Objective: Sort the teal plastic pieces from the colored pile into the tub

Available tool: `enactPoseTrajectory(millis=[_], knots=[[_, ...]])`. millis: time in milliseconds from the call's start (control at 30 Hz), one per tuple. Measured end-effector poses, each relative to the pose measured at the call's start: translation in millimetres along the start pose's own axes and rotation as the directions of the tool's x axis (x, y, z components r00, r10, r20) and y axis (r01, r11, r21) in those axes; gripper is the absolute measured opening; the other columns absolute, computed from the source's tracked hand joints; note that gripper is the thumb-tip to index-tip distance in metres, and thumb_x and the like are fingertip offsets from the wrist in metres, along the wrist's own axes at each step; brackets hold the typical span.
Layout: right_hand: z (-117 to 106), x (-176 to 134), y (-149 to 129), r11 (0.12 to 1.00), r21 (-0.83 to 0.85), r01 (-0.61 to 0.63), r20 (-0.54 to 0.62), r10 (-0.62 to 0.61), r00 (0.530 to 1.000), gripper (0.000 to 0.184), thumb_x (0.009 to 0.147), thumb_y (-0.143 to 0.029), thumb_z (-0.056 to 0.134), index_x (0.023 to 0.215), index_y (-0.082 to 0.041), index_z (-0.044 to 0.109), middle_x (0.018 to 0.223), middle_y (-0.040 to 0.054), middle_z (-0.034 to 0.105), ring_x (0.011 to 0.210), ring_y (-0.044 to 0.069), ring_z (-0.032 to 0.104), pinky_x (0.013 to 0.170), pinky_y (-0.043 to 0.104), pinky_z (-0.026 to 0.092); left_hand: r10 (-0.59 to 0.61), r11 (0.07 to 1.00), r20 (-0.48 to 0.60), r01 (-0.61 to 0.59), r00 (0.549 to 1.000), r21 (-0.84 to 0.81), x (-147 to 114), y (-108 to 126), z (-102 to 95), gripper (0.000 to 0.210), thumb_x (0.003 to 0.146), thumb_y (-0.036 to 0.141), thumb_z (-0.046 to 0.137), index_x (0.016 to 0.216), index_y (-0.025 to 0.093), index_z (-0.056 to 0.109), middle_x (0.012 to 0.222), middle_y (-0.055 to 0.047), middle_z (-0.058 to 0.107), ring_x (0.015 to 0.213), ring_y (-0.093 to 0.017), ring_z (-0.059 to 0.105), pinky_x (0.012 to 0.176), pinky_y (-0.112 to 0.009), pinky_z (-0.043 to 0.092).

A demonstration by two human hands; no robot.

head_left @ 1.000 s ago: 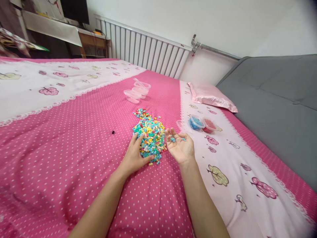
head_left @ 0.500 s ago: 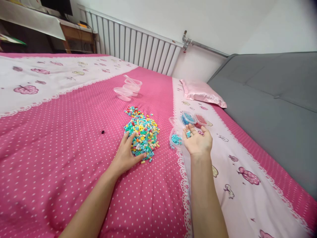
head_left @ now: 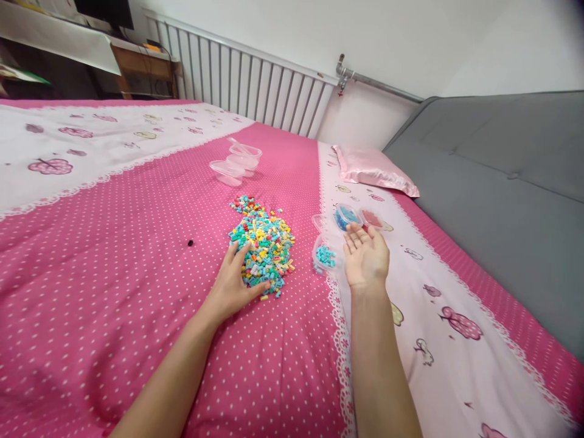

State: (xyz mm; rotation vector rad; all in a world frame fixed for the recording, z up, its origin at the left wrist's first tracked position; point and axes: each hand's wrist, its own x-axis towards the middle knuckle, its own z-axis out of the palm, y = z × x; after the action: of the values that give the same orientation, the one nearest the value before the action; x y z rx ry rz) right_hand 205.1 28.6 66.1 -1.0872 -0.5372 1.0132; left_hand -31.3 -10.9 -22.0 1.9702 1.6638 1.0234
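A heap of small toy building bricks (head_left: 267, 243) in turquoise, yellow, green and red lies on the bed. My left hand (head_left: 232, 283) rests against the heap's near left side, fingers spread, with no brick gripped. My right hand (head_left: 367, 255) is palm up with its fingers apart, and no brick shows on it. Just left of it is a clear plastic tub (head_left: 314, 266) holding light turquoise bricks (head_left: 325, 255). Beyond the fingertips stand a tub of blue bricks (head_left: 345, 217) and a tub of red bricks (head_left: 371, 219), the latter partly hidden by the hand.
Several clear plastic containers (head_left: 235, 167) lie past the heap. A small black object (head_left: 190, 243) is on the pink dotted sheet (head_left: 137, 255). A pink pillow (head_left: 376, 169) lies near the grey headboard (head_left: 497, 164); a white radiator (head_left: 246, 76) lines the wall.
The turquoise brick in my right hand has left the palm, and more of the tub of turquoise bricks shows. My left hand has stayed in place.
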Motion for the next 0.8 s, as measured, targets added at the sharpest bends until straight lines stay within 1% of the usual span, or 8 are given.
enactPoseTrajectory(millis=[100,200,300,367,467,567,667,800], knots=[[6.4,-10.4,2.0,0.999,0.023,0.026,0.088,-0.028,0.996,0.025,0.071,-0.039,0.055,0.088,-0.021,0.058,0.104,0.0027,0.060,0.092,0.014,0.059,0.082,0.029,0.047,-0.016,1.000,0.017,0.016,1.000,-0.014,-0.5,1.1,-0.6,0.087,0.065,0.054,0.067,0.136,0.015,0.037,0.145,-0.016,0.034,0.140,-0.032,0.017,0.110,-0.049,0.026],[14.1,-23.1,8.6,0.995,-0.063,0.083,0.300,-0.060,0.952,0.024,0.067,-0.033,0.064,0.088,-0.020,0.059,0.094,0.0009,0.063,0.077,0.011,0.059,0.072,0.025,0.048,-0.017,1.000,0.005,0.018,1.000,-0.021,-1.0,0.7,-0.1,0.088,0.064,0.054,0.067,0.136,0.014,0.036,0.146,-0.017,0.033,0.140,-0.032,0.018,0.109,-0.049,0.027],[20.0,-33.3,21.2,0.938,-0.281,0.202,0.572,-0.005,0.820,0.021,0.068,-0.026,0.064,0.088,-0.020,0.062,0.087,0.0008,0.066,0.074,0.011,0.060,0.072,0.026,0.048,-0.007,1.000,-0.020,0.006,1.000,-0.017,-1.5,-0.9,1.1,0.087,0.065,0.055,0.067,0.136,0.015,0.036,0.146,-0.018,0.032,0.139,-0.032,0.020,0.109,-0.048,0.028],[22.4,-36.9,31.9,0.854,-0.412,0.319,0.667,0.044,0.744,0.019,0.071,-0.020,0.061,0.089,-0.019,0.064,0.088,0.0021,0.067,0.076,0.013,0.061,0.074,0.028,0.049,-0.014,1.000,-0.034,0.014,0.999,-0.007,-1.8,-2.3,1.8,0.085,0.066,0.054,0.066,0.136,0.016,0.037,0.146,-0.017,0.032,0.138,-0.031,0.023,0.109,-0.048,0.027],[25.0,-38.8,47.9,0.659,-0.558,0.505,0.693,0.034,0.720,0.024,0.072,-0.010,0.053,0.091,-0.020,0.065,0.090,0.0034,0.069,0.077,0.015,0.063,0.076,0.032,0.050,-0.022,1.000,-0.058,0.022,0.998,0.005,-1.8,-4.1,2.9,0.080,0.068,0.051,0.065,0.135,0.017,0.038,0.144,-0.016,0.034,0.136,-0.030,0.028,0.109,-0.047,0.028],[27.8,-39.2,60.0,0.509,-0.613,0.603,0.706,0.012,0.708,0.026,0.074,-0.007,0.049,0.090,-0.021,0.066,0.092,0.0047,0.069,0.083,0.018,0.064,0.079,0.035,0.050,-0.015,1.000,-0.076,0.015,0.997,0.001,-1.5,-5.6,3.8,0.075,0.070,0.048,0.065,0.132,0.015,0.041,0.142,-0.017,0.038,0.135,-0.029,0.031,0.109,-0.045,0.029],[30.3,-39.8,68.1,0.477,-0.611,0.632,0.720,0.004,0.693,0.028,0.074,-0.007,0.050,0.091,-0.023,0.066,0.094,0.0042,0.069,0.087,0.019,0.064,0.081,0.036,0.050,-0.014,1.000,-0.092,0.013,0.996,-0.009,-1.0,-6.7,4.2,0.073,0.069,0.046,0.066,0.131,0.016,0.043,0.141,-0.016,0.039,0.135,-0.029,0.031,0.109,-0.046,0.029],[31.8,-41.3,75.9,0.486,-0.580,0.654,0.750,0.006,0.661,0.033,0.074,-0.007,0.051,0.097,-0.024,0.067,0.097,0.0026,0.068,0.085,0.017,0.063,0.080,0.034,0.051,-0.014,1.000,-0.105,0.012,0.994,-0.020,-0.8,-6.7,3.5,0.072,0.069,0.045,0.065,0.131,0.017,0.043,0.140,-0.015,0.040,0.135,-0.029,0.032,0.108,-0.047,0.030]])
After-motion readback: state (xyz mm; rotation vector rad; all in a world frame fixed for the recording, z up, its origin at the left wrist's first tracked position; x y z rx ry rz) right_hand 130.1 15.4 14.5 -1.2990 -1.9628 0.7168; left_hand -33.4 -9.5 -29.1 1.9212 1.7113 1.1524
